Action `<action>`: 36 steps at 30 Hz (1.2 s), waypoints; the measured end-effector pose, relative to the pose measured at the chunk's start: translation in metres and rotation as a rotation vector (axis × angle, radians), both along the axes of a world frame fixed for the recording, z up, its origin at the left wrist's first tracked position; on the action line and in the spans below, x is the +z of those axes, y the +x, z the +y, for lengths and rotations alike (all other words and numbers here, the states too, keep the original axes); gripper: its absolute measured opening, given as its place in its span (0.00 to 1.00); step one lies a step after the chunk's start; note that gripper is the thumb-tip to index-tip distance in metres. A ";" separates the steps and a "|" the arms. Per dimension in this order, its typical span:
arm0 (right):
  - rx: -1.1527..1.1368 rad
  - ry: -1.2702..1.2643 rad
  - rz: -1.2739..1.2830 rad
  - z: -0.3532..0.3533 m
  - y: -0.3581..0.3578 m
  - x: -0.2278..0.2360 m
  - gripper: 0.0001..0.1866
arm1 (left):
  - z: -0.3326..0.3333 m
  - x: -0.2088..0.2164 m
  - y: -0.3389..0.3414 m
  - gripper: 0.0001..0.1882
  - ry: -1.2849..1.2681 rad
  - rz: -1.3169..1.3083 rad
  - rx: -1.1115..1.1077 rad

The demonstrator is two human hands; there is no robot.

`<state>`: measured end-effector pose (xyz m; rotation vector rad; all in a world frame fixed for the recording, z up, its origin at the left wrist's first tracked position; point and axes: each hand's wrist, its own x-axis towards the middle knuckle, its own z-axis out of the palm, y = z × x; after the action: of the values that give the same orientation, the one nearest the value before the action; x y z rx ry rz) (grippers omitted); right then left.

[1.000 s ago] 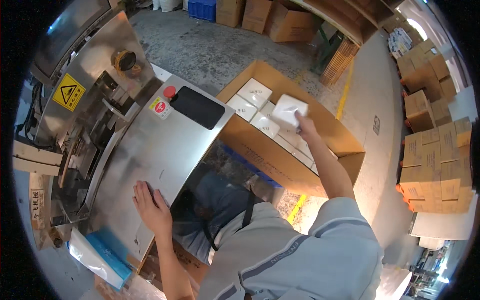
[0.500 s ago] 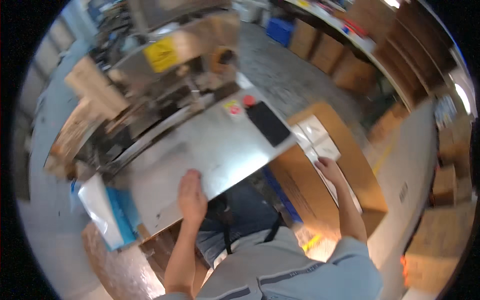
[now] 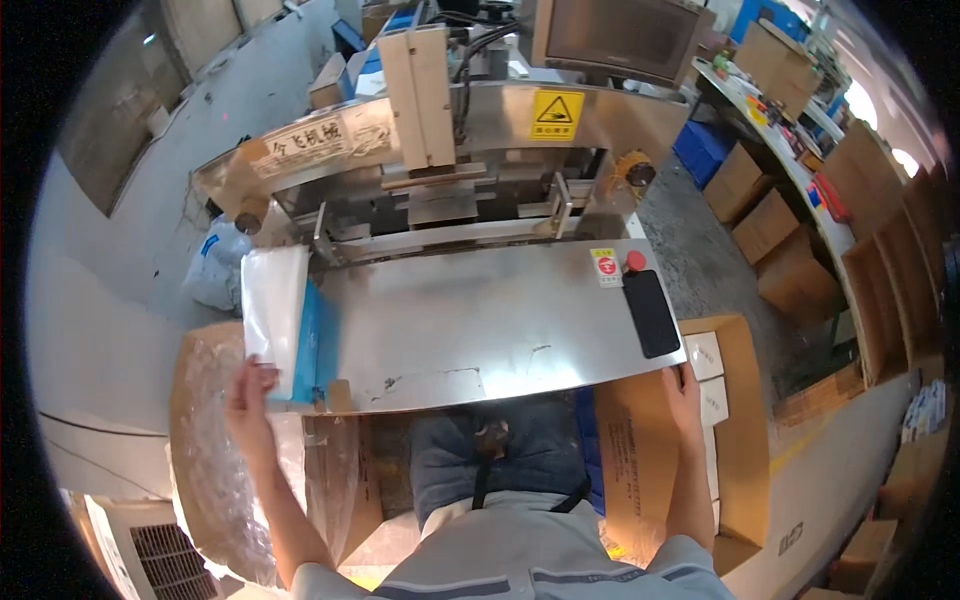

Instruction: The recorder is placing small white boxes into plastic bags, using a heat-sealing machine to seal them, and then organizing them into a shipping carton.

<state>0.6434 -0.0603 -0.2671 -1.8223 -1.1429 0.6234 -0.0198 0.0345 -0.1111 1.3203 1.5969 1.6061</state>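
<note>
My left hand (image 3: 247, 392) is at the lower edge of a stack of clear plastic bags (image 3: 272, 315). Its fingers are curled at the edge, apparently pinching a bag. The stack lies in a blue holder (image 3: 315, 345) at the left end of a steel worktop (image 3: 450, 325). Beside the worktop's near right corner is my right hand (image 3: 683, 392), fingers pointing forward and slightly apart, with nothing seen in it. To its right, small white boxes (image 3: 712, 398) stand in an open cardboard carton (image 3: 745, 440).
Behind the worktop stands a metal machine (image 3: 490, 115) with a yellow warning sign and a monitor (image 3: 620, 40). A black phone (image 3: 651, 313) and a red button (image 3: 635, 261) sit at the worktop's right end. A plastic-lined carton (image 3: 205, 440) stands at the lower left.
The view has turned toward the machine. My left hand has gone from the worktop's front edge to the plastic bags. My right hand has moved from the white boxes to the worktop corner.
</note>
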 end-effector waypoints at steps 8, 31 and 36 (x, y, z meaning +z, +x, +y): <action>-0.033 -0.013 0.012 -0.006 -0.003 0.019 0.27 | -0.020 -0.180 -0.264 0.22 -0.527 0.319 0.146; -0.002 0.021 0.012 -0.003 -0.012 0.008 0.21 | 0.156 -0.051 -0.089 0.26 -0.206 0.673 0.396; -0.060 0.104 -0.068 -0.006 0.000 -0.003 0.23 | 0.147 -0.038 -0.070 0.15 0.039 0.547 0.309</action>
<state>0.6438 -0.0664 -0.2704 -1.7938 -1.1393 0.4624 -0.0899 0.1813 -0.1493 1.7030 2.1911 1.5287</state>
